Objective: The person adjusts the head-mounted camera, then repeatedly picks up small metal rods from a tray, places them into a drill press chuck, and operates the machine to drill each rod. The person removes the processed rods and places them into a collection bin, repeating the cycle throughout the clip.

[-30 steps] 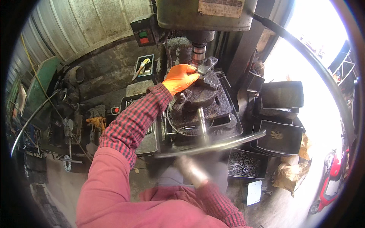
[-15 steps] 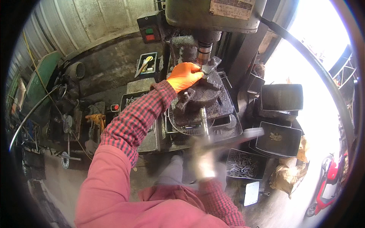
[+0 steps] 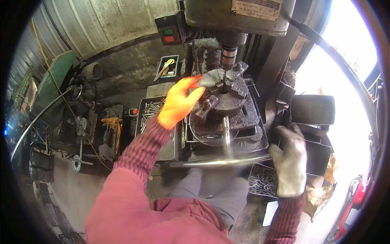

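My left hand, in an orange glove, is open beside the vise on the drill press table, its thumb apart from its fingers. The fingertips reach the vise's left jaw area; whether they touch it I cannot tell. Below the drill chuck, a drill bit points down at the vise jaws. A long metal handle bar lies crosswise at the near end of the vise screw, slightly blurred. My right hand, in a dirty white glove, is open by the bar's right end, fingers apart.
A tray of metal rods stands left of the vise. Behind it, a small box holds a brush. Dark bins are stacked at right, and a bin of small metal pins sits below. A switch box hangs beside the drill head.
My left hand has drawn back from under the chuck and opened. The right hand has moved right, off the blurred handle bar, which now lies crosswise. The drill bit is now visible.
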A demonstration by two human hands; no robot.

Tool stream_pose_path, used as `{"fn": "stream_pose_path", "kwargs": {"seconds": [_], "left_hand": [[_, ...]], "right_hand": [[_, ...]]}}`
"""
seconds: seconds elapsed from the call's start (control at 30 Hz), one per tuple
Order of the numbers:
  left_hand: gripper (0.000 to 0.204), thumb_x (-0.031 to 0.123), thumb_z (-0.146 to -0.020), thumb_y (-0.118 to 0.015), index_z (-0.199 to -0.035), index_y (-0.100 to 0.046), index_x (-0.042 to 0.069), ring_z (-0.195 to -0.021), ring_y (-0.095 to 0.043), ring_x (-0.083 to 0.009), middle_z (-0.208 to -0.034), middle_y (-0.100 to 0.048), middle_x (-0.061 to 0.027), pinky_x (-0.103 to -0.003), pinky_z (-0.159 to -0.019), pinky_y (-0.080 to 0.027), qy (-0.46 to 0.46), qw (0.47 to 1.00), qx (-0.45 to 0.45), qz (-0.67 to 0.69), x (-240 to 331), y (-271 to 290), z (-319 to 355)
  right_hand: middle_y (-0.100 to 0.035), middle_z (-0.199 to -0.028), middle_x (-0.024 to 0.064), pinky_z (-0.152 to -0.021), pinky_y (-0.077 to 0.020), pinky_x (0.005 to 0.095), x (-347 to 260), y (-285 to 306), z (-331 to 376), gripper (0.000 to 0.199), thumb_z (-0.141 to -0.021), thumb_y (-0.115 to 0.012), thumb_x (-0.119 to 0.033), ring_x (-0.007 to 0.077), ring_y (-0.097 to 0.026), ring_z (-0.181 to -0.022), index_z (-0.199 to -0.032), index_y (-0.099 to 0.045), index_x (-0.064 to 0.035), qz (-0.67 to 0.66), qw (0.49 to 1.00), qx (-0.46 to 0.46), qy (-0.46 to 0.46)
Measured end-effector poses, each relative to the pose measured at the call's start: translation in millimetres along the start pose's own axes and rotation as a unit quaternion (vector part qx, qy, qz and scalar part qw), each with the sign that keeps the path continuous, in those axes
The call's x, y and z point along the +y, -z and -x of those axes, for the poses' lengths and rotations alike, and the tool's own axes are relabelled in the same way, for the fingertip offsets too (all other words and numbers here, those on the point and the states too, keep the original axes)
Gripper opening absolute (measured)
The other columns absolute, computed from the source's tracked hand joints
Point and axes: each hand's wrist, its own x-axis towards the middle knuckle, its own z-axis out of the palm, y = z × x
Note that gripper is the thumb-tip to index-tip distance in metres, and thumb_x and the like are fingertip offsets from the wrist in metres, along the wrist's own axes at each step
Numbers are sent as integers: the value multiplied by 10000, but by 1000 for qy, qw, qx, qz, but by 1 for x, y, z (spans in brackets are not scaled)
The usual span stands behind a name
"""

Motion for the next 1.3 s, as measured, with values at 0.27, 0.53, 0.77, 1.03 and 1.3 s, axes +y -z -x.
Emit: {"fn": "stream_pose_path", "kwargs": {"seconds": [0.27,0.53,0.77,1.03,1.3], "left_hand": [[312,82,-1088,-603,-1368,-666,-40,-1164,-662,-163,-1253,-719,-90,-306,-1052,-518,129,963,184,147,-4,49,173],[651,290,-1065,-659,-1579,-440,-45,-1479,-475,-259,-1575,-519,-212,-385,-1215,-381,159,946,251,132,-96,83,55],[616,433,-983,-720,-1417,-623,6,-1226,-683,-362,-1326,-705,-227,-414,-1050,-510,159,947,132,-244,-162,106,-45],[600,384,-953,-766,-1400,-655,-1,-1208,-711,-335,-1299,-739,-210,-399,-1029,-530,158,955,125,-217,-164,110,-38],[334,295,-1029,-639,-1127,-774,6,-919,-762,-352,-988,-769,-228,-436,-824,-561,78,958,189,-203,-127,117,-51]], "right_hand": [[-666,-629,179,-606,-542,471,41,-62,6,473,-895,-758,-458,377,-691,-615,-607,-691,-89,123,991,-53,20],[-791,-1005,196,-860,-617,376,40,-34,18,338,-870,-833,-186,281,-783,-916,-1133,-771,17,-215,972,-19,-92],[-710,-1310,135,-1107,-512,362,75,57,70,489,-949,-622,-31,223,-668,-1210,-1437,-630,5,-298,925,87,-221],[-692,-1316,155,-1124,-487,421,131,164,132,654,-1053,-613,-502,270,-650,-1250,-1462,-612,9,-237,931,177,-213],[-621,-1342,175,-1195,-405,450,97,225,82,582,-1090,-553,-391,314,-591,-1275,-1459,-465,50,-781,548,295,58]]}}
